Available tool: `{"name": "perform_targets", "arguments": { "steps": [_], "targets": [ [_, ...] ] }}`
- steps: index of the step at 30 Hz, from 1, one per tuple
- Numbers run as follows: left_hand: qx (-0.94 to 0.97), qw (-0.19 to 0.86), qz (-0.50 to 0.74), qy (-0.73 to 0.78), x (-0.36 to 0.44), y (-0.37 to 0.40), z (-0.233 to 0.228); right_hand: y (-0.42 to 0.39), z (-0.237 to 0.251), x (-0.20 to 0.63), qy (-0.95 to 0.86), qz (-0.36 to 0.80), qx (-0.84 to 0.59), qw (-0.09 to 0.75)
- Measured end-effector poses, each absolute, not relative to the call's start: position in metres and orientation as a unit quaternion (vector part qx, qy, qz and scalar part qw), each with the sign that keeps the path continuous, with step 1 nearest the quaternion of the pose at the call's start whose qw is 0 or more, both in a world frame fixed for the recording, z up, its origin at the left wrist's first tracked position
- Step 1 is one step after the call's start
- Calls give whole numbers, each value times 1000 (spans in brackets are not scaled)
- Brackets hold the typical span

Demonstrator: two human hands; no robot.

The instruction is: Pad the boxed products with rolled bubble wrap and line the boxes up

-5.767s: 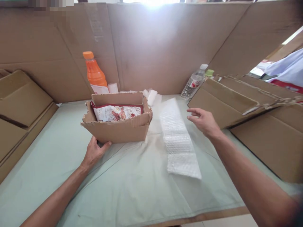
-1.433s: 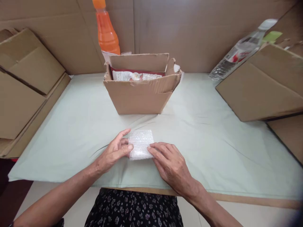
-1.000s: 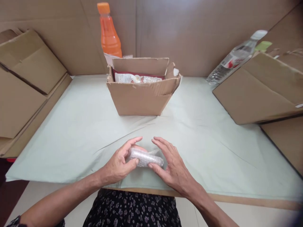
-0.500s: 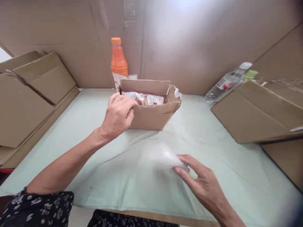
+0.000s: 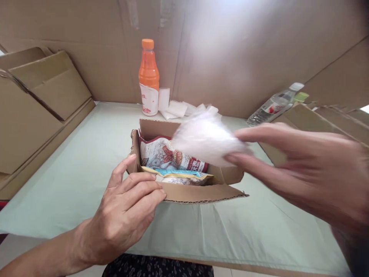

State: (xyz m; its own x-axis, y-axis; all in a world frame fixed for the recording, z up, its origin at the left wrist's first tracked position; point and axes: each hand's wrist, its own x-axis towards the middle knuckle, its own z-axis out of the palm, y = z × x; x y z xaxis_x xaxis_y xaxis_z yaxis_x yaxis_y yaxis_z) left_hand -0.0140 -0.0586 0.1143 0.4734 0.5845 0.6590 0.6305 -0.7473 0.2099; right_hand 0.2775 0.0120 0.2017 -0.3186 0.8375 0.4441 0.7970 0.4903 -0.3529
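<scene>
At far left, flattened cartons (image 5: 34,100) lean against the cardboard wall. Green cloth (image 5: 86,154) covers the table. Orange bottle (image 5: 148,77) stands upright at the back, white foam pieces (image 5: 173,107) just beside it.

Left hand (image 5: 121,219) at the box (image 5: 201,192): fingers (image 5: 138,190) curled over the near-left rim, thumb up along the corner, steadying it. Box is open, flaps out. Inside, two snack packets (image 5: 167,156) stand on edge, filling the left and middle; the right end looks less full.

Right hand (image 5: 305,173) holds the bubble wrap (image 5: 204,138), a folded wad pinched between thumb and fingertips, held in the air above the box's right half, not yet inside. Wad and hand are motion-blurred.

Water bottle (image 5: 271,105) lies tilted at the right, behind more carton (image 5: 331,119).

Judgement: packets are in, padding is folded and poised above; what remains is seating the wad and closing the flaps.
</scene>
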Motion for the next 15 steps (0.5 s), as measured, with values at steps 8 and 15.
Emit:
{"name": "perform_targets", "arguments": {
  "steps": [8,15],
  "targets": [
    [-838,24,-414,-355,-9,-56,109,59,157,174,-922,-64,-372,-88],
    [-781,70,-475,-400,-23,-53,100,57,175,208,-931,-40,-362,34]
  ]
}}
